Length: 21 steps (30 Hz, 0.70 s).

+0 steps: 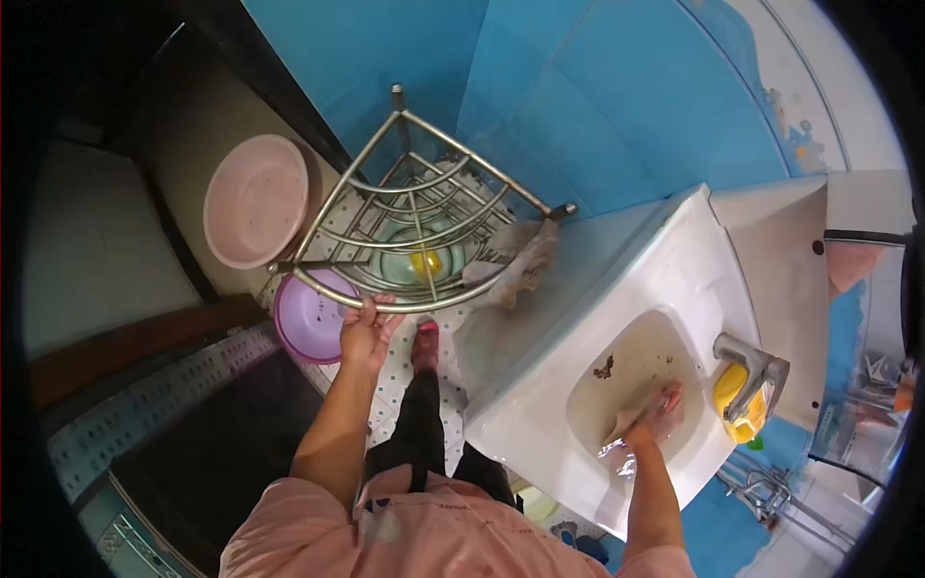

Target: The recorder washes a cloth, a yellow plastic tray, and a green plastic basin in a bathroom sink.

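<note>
A metal corner rack (421,218) with several curved bars stands against the blue wall. My left hand (364,337) reaches up to its curved front rail, the fingers closed around the bar. A wet greyish cloth (525,267) hangs over the rack's right side. In the white washbasin (540,385), cloudy water (644,347) holds dark bits of dirt. My right hand (661,412) is dipped into it, closed on a pale cloth (624,424) that lies partly under the water. Reflections hide some of that hand's fingers.
A steel tap (756,366) rises at the basin's right rim beside a yellow packet (740,405). On the floor at left are a pink basin (255,200) and a purple basin (308,323). Under the rack sits a greenish basin (390,265) with something yellow (426,262).
</note>
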### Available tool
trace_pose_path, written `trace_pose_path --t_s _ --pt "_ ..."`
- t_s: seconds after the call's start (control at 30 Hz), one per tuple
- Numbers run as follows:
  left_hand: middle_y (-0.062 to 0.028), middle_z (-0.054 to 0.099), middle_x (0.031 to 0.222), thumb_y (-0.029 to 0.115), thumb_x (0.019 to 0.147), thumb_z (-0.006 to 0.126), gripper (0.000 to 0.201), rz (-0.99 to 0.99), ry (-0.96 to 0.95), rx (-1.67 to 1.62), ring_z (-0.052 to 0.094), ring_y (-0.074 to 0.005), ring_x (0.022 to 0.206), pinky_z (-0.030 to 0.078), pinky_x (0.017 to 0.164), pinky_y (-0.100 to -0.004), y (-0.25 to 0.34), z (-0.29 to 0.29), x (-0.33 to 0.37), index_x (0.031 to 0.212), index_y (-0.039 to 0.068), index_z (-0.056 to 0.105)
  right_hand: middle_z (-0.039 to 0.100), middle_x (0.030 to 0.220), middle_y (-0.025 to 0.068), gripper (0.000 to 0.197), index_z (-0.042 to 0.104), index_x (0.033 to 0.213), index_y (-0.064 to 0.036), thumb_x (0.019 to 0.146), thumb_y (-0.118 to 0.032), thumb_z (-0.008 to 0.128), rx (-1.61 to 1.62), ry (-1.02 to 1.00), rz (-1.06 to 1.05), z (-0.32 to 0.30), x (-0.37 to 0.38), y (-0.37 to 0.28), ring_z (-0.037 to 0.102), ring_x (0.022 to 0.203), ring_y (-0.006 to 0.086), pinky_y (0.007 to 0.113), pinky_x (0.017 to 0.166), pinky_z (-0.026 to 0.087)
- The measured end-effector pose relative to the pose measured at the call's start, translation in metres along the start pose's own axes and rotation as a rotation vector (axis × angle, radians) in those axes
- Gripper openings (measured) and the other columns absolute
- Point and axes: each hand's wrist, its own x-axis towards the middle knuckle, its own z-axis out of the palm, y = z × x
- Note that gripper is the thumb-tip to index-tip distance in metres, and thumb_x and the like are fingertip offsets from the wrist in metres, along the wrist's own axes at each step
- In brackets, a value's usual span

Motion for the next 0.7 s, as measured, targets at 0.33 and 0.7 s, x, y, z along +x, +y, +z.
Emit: trace_pose_path --t_s 0.33,0.7 --pt "-0.0102 0.05 0.121 0.007 0.085 0.06 0.042 -0.242 -0.027 0.141 0.057 -0.0213 0.099 0.051 0.082 -0.0367 -0.043 0.008 -0.042 0.122 0.007 0.042 0.018 0.143 0.0082 0.105 0.007 0.145 -0.0105 0.065 -0.04 0.069 -0.271 -0.227 0.142 0.019 0.006 0.037 0.019 0.131 0.0241 0.027 0.108 0.019" --pt "-0.0028 0.058 0.103 0.014 0.086 0.062 0.043 -0.383 -0.278 0.672 0.055 -0.0151 0.096 0.046 0.08 -0.0299 -0.113 0.096 0.009 0.126 0.009 0.046 0.018 0.144 0.0228 0.112 0.001 0.141 0.0038 0.062 -0.028 0.074 -0.4 -0.207 0.135 -0.003 -0.014 -0.02 0.018 0.135 0.033 0.035 0.111 0.02"
